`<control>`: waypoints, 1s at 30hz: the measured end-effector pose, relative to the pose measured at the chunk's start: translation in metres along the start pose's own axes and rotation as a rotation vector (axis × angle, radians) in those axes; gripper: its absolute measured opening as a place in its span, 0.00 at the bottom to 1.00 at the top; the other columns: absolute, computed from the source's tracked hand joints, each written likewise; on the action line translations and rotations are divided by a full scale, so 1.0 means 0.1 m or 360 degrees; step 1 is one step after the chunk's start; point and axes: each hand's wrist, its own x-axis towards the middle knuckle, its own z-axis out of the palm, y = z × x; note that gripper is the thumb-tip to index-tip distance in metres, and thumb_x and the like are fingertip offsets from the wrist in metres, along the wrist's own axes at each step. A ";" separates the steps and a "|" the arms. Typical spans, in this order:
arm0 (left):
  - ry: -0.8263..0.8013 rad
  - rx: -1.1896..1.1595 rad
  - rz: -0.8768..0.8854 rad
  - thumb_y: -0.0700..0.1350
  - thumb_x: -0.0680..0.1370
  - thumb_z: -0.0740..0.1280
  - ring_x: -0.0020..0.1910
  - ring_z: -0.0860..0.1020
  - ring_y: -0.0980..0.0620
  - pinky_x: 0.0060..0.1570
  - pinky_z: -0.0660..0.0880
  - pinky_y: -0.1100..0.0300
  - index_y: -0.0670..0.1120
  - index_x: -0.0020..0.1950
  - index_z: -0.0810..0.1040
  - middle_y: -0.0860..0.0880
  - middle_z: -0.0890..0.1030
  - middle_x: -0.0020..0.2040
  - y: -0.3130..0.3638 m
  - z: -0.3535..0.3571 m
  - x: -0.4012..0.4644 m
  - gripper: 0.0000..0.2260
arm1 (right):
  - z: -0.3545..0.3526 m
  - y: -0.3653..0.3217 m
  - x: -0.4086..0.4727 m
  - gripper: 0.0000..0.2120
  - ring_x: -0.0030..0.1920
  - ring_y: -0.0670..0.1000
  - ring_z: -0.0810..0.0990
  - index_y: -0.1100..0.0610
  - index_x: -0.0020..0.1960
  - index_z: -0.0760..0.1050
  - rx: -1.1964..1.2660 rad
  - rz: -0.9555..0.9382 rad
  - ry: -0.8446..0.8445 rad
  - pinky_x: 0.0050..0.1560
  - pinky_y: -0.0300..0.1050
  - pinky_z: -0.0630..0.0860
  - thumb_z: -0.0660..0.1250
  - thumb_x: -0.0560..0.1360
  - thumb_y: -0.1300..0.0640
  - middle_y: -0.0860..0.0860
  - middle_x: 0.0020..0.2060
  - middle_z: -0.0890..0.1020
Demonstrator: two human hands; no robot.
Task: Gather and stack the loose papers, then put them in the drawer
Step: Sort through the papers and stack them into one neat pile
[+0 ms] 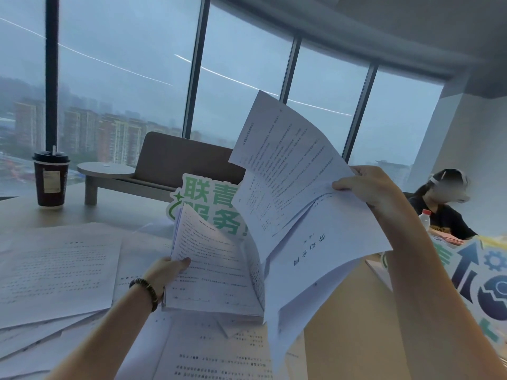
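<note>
My left hand point(167, 270), with a bead bracelet on the wrist, grips the left edge of a thick bundle of printed papers point(214, 272) held up above the table. My right hand point(367, 187) pinches a fanned handful of sheets point(296, 193) raised high to the right of the bundle; their lower edges droop against it. More loose papers point(55, 270) lie spread over the table point(115, 209) at the left, and others point(219, 352) lie under my arms. No drawer is in view.
A dark takeaway cup point(51, 179) with a lid stands at the back left. A green-lettered cut-out sign point(208, 204) stands behind the papers. Another sign point(485, 278) is at the right, with a seated person point(441, 209) and a bottle point(424, 218) beyond. A bench point(164, 165) faces the windows.
</note>
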 end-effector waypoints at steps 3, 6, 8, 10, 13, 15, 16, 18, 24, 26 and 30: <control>-0.0012 -0.0007 0.0012 0.43 0.79 0.69 0.50 0.81 0.36 0.54 0.78 0.40 0.35 0.60 0.77 0.36 0.82 0.53 0.00 0.00 0.00 0.14 | -0.01 -0.02 0.01 0.09 0.32 0.51 0.78 0.60 0.56 0.78 0.0001 -0.0022 0.0006 0.17 0.31 0.68 0.68 0.76 0.65 0.53 0.38 0.79; -0.0056 -0.0021 0.0023 0.43 0.79 0.68 0.47 0.82 0.38 0.46 0.80 0.46 0.35 0.60 0.77 0.36 0.82 0.51 -0.01 0.00 0.00 0.14 | -0.01 -0.01 0.03 0.07 0.32 0.51 0.80 0.56 0.53 0.79 -0.0017 -0.0044 0.0002 0.21 0.33 0.71 0.69 0.76 0.62 0.52 0.39 0.81; -0.0071 -0.0043 0.0029 0.42 0.79 0.68 0.43 0.81 0.40 0.40 0.79 0.51 0.35 0.60 0.77 0.37 0.82 0.48 -0.02 0.02 0.01 0.13 | 0.00 0.01 0.06 0.04 0.34 0.52 0.81 0.54 0.49 0.80 -0.0030 -0.0054 -0.0001 0.28 0.38 0.74 0.70 0.75 0.60 0.51 0.40 0.82; -0.0073 -0.0058 0.0023 0.42 0.79 0.67 0.39 0.82 0.41 0.36 0.78 0.53 0.35 0.58 0.77 0.39 0.83 0.43 -0.01 0.03 -0.01 0.12 | 0.03 0.05 0.08 0.04 0.35 0.52 0.81 0.52 0.43 0.79 0.0001 -0.0072 -0.0001 0.34 0.41 0.75 0.71 0.74 0.60 0.51 0.40 0.82; -0.0123 -0.0119 0.0020 0.43 0.80 0.66 0.29 0.83 0.45 0.24 0.77 0.58 0.38 0.53 0.78 0.43 0.85 0.34 0.00 0.05 0.00 0.09 | 0.13 0.21 0.09 0.03 0.35 0.52 0.82 0.53 0.46 0.80 0.0095 -0.0057 -0.0020 0.34 0.41 0.75 0.71 0.74 0.61 0.52 0.41 0.83; -0.0193 -0.0169 0.0047 0.46 0.81 0.64 0.25 0.82 0.55 0.21 0.75 0.65 0.43 0.49 0.78 0.49 0.84 0.32 0.02 0.07 -0.02 0.08 | 0.23 0.37 0.11 0.06 0.36 0.52 0.81 0.55 0.52 0.79 0.0140 -0.0005 -0.0053 0.33 0.41 0.74 0.71 0.75 0.60 0.52 0.42 0.82; -0.0221 -0.0194 0.0065 0.48 0.82 0.62 0.25 0.81 0.60 0.21 0.74 0.68 0.47 0.48 0.76 0.53 0.84 0.32 0.04 0.08 -0.02 0.07 | 0.28 0.48 0.13 0.08 0.36 0.51 0.81 0.56 0.54 0.79 0.0152 0.0026 -0.0060 0.32 0.41 0.74 0.71 0.75 0.60 0.52 0.43 0.82; -0.0314 -0.0185 0.0118 0.54 0.80 0.61 0.34 0.82 0.61 0.32 0.77 0.68 0.51 0.52 0.75 0.57 0.84 0.38 0.07 0.09 -0.02 0.08 | 0.39 0.73 0.20 0.10 0.37 0.51 0.81 0.60 0.56 0.79 0.0189 0.0109 -0.0053 0.35 0.42 0.77 0.71 0.74 0.61 0.54 0.45 0.83; -0.0489 -0.0170 0.0235 0.65 0.62 0.74 0.49 0.85 0.45 0.48 0.82 0.51 0.48 0.61 0.79 0.44 0.84 0.56 0.03 0.13 -0.03 0.34 | 0.70 1.43 0.24 0.14 0.47 0.60 0.85 0.65 0.58 0.79 0.0516 0.0481 -0.0191 0.51 0.52 0.81 0.73 0.74 0.62 0.59 0.50 0.85; -0.0490 -0.0195 0.0256 0.66 0.56 0.77 0.45 0.86 0.48 0.38 0.81 0.57 0.49 0.59 0.80 0.47 0.86 0.51 0.00 0.16 0.03 0.36 | 0.79 1.60 0.21 0.11 0.43 0.59 0.86 0.66 0.56 0.79 0.0610 0.0547 -0.0250 0.49 0.53 0.82 0.72 0.75 0.63 0.59 0.46 0.86; -0.0601 -0.0403 0.0312 0.60 0.46 0.84 0.47 0.86 0.50 0.38 0.81 0.59 0.49 0.56 0.81 0.48 0.86 0.52 -0.05 0.22 0.01 0.41 | 0.97 1.79 0.08 0.06 0.38 0.58 0.86 0.66 0.53 0.79 0.0730 0.0631 -0.0495 0.44 0.51 0.83 0.65 0.79 0.63 0.59 0.42 0.87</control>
